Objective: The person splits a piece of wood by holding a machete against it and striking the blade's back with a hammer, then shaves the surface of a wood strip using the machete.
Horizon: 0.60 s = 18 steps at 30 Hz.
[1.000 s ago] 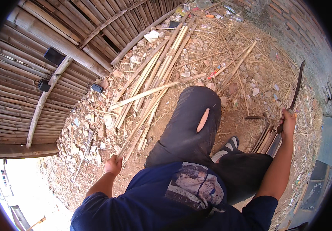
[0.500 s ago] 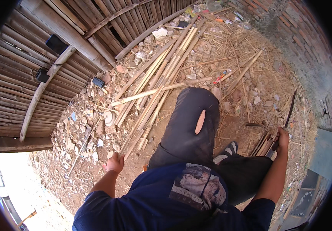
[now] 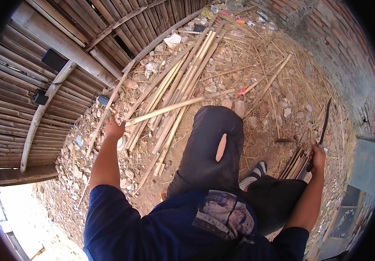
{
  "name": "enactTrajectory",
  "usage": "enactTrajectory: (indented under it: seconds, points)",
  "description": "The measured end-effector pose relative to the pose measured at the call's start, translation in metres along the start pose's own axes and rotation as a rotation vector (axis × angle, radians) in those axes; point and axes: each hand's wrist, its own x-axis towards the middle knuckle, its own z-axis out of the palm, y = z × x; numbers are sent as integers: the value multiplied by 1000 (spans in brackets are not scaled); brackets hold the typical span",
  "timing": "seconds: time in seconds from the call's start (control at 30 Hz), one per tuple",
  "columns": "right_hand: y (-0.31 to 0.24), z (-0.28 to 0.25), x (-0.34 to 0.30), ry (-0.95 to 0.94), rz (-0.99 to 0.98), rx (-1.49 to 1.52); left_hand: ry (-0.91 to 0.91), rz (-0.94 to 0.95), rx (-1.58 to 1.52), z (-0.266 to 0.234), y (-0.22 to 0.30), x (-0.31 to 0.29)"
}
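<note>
My left hand (image 3: pixel 115 126) is closed around a long thin bamboo strip (image 3: pixel 95 140). The strip slants along the left side of a loose pile of split bamboo strips (image 3: pixel 187 78) on the ground. One pale strip (image 3: pixel 183 104) lies crosswise over that pile. At my right side, my right hand (image 3: pixel 317 157) grips the handle of a long knife, its dark, slightly curved blade (image 3: pixel 326 119) pointing up and away. Close by the right hand is a bundle of short split bamboo pieces (image 3: pixel 295 164), partly hidden by my leg.
Stones and rubble (image 3: pixel 72 154) cover the ground at left; straw (image 3: pixel 279 43) lies at right. A bamboo wall (image 3: pixel 30 126) carries dark box-shaped devices (image 3: pixel 56 60). Near my left hand lies a small dark object (image 3: pixel 104 100). A brick wall (image 3: pixel 344 48) stands at right.
My left hand has moved forward and left from the near end of the pile, taking a bamboo strip away to the pile's left side. The right hand and knife have barely moved.
</note>
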Motion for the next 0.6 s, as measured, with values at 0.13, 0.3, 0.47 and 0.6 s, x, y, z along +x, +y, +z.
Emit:
enactTrajectory:
  seconds: [0.13, 0.3, 0.47, 0.6]
  points:
    - [-3, -1, -3, 50, -42, -65, -248, 125, 48, 53, 77, -9]
    - [-9, 6, -5, 49, 28, -39, -289, 129, 155, 111, 113, 2]
    - [-10, 14, 4, 68, 15, -93, -363, 65, 203, 122, 127, 19]
    - [-13, 20, 6, 22, 13, -85, -431, 53, 297, 125, 134, 28]
